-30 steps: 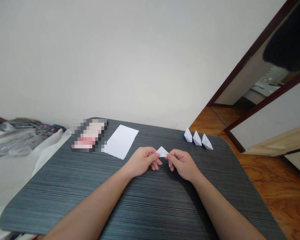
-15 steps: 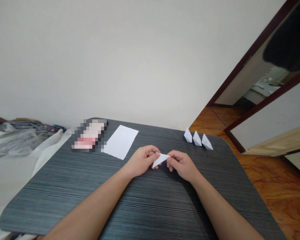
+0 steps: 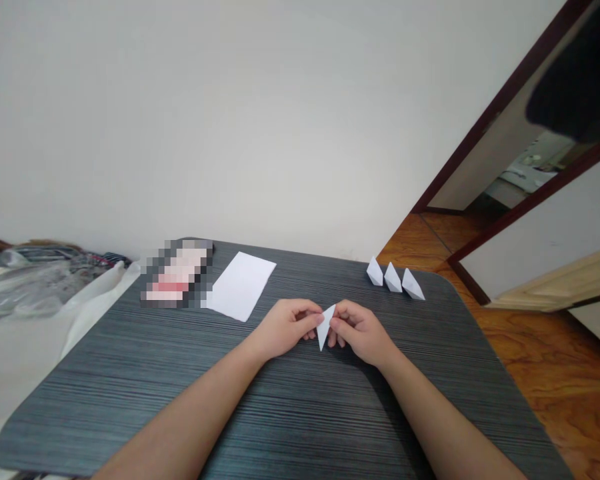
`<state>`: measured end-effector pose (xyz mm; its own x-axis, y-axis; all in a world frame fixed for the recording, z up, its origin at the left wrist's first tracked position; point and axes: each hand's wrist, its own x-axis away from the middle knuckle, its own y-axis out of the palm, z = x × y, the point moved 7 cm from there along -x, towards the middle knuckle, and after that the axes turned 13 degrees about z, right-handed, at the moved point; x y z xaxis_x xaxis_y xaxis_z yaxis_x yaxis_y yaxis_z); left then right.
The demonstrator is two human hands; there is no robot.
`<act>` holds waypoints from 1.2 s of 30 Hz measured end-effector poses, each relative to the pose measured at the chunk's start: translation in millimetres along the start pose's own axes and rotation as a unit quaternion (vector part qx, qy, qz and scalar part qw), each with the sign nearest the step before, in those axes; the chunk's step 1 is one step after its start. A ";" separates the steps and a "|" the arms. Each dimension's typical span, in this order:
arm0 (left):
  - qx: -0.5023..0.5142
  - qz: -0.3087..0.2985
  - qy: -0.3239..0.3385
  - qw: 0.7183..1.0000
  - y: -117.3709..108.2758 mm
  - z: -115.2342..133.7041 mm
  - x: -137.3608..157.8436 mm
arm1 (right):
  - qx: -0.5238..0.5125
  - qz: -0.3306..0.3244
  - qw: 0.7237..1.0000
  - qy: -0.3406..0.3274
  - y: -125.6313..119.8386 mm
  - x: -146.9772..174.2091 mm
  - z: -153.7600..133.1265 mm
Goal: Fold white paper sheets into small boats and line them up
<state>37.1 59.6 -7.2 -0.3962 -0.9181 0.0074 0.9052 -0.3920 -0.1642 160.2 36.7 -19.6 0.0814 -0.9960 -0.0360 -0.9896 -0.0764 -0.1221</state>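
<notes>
Together, left hand (image 3: 284,329) and right hand (image 3: 364,333) pinching folded paper (image 3: 324,331), clear plastic (image 3: 35,283) beside the table (image 3: 265,417), contents unclear.

Matt, sharply creased folded paper piece (image 3: 324,331), smooth paper sheet (image 3: 243,287), matt wood-grain tabletop (image 3: 280,413), glossy wood-look floor (image 3: 515,330), crinkled translucent plastic sheeting (image 3: 43,283)

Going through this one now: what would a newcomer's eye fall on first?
Probably the small folded paper, in the grip of the left hand and right hand over the dark table. Then the three white folded shapes, lined up near the table's far right corner. On the left, a flat white sheet stands out beside a pixelated patch.
</notes>
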 end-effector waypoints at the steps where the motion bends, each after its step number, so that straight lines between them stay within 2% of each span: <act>1: -0.006 0.003 0.003 1.000 -0.3 0.7 -0.1 | 0.000 0.002 1.000 0.001 0.0 0.0 0.6; 5: -0.024 0.017 0.017 0.999 -1.8 3.0 -0.3 | -0.002 0.007 1.000 -0.002 0.0 -0.2 2.0; 11: -0.015 0.003 -0.001 1.000 0.8 -1.7 0.2 | -0.011 0.008 1.000 0.003 1.1 -0.6 1.9; 27: -0.015 -0.009 0.012 1.000 1.9 2.7 1.7 | -0.001 0.001 1.000 0.000 2.5 0.4 0.1; 36: 0.017 -0.014 0.001 1.000 2.8 5.7 2.6 | 0.003 0.003 1.000 -0.014 2.0 0.5 -1.1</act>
<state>39.5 55.7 -2.0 -0.4224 -0.9064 0.0087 0.8982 -0.4199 -0.1302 158.2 36.0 -18.7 0.0787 -0.9948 -0.0653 -0.9892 -0.0698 -0.1285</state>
